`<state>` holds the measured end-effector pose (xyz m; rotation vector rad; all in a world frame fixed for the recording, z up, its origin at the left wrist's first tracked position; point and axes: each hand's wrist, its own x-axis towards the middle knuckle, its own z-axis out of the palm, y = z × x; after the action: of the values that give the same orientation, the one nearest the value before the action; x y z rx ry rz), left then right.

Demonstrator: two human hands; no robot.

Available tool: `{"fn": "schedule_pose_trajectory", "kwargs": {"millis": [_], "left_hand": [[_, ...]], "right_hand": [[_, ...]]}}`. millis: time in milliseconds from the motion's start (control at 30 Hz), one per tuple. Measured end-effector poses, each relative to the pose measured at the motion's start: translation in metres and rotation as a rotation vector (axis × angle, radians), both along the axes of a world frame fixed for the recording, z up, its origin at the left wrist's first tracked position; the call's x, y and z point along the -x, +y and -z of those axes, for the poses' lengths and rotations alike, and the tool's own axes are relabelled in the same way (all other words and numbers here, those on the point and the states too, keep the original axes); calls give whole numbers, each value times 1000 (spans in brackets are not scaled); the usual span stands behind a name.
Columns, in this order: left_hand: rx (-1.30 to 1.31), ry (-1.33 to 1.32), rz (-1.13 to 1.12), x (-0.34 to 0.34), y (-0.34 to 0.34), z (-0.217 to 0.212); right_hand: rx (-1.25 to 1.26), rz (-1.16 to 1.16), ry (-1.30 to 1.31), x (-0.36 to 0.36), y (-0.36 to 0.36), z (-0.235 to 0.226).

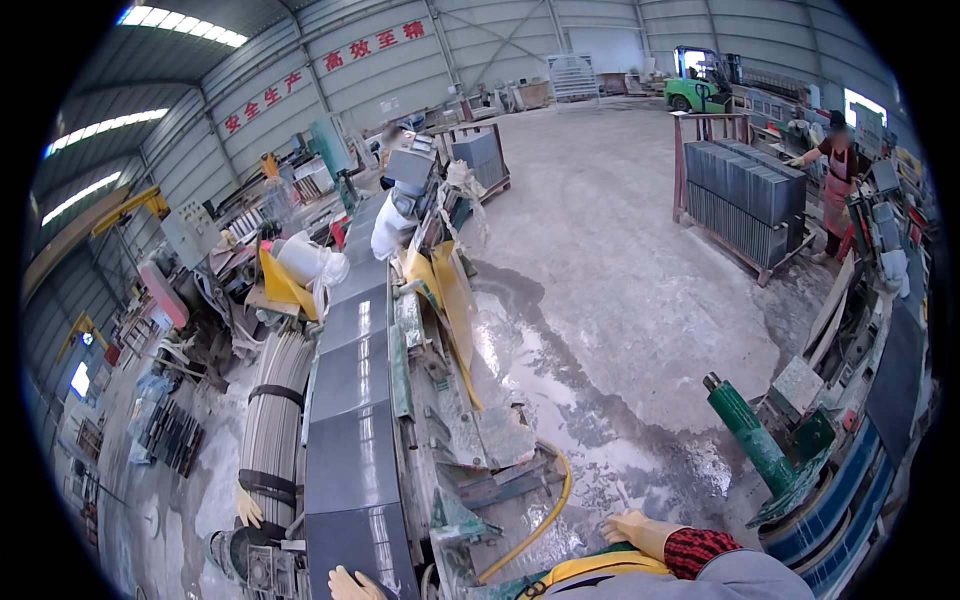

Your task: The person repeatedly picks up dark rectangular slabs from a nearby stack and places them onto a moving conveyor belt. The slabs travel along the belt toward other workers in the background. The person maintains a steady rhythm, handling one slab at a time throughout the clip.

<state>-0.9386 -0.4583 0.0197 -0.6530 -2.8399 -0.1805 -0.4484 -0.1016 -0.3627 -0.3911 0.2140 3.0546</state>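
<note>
At the lower edge, my left hand, in a pale cream glove, lies at the near end of a row of dark grey stone slabs. Its fingers are spread and nothing shows in them. My right hand, gloved too, with a red-and-black checked cuff, is held out in front of my body above the wet floor. Its fingers look loosely apart, and I see nothing held in them. A yellow apron shows at my waist. Left of the slabs, another cream glove rests against a strapped bundle of thin strips; whether a hand fills it I cannot tell.
The slabs run away from me along a conveyor line beneath a grey machine. A yellow hose curves beside the frame. On the right stand a green post, a blue curved belt, a rack of slabs, a co-worker and a green forklift.
</note>
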Motion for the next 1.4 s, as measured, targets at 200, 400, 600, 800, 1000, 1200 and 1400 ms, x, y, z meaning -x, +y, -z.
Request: {"fn": "schedule_pose_trajectory", "kwargs": {"millis": [200,400,600,800,1000,1200,1400], "left_hand": [[20,11,-72,-4,-32,-9],[5,-3,-28,-8,-15,-8],[-19,52,-36,-16,-25,-13],[-234,103,82,7,-41,15],[-165,150,177,0,-59,-9],[-31,165,-144,8,-142,-15],[-18,113,-145,63,-140,14]], "right_hand": [[-374,-41,-532,39,-23,-78],[-107,-32,-241,14,-7,-36],[-136,-27,-309,30,-13,-69],[-608,14,-829,52,-26,-133],[-689,121,-1030,50,-41,-208],[-679,9,-1092,66,-43,-221],[-764,-66,-1079,69,-40,-230]]}}
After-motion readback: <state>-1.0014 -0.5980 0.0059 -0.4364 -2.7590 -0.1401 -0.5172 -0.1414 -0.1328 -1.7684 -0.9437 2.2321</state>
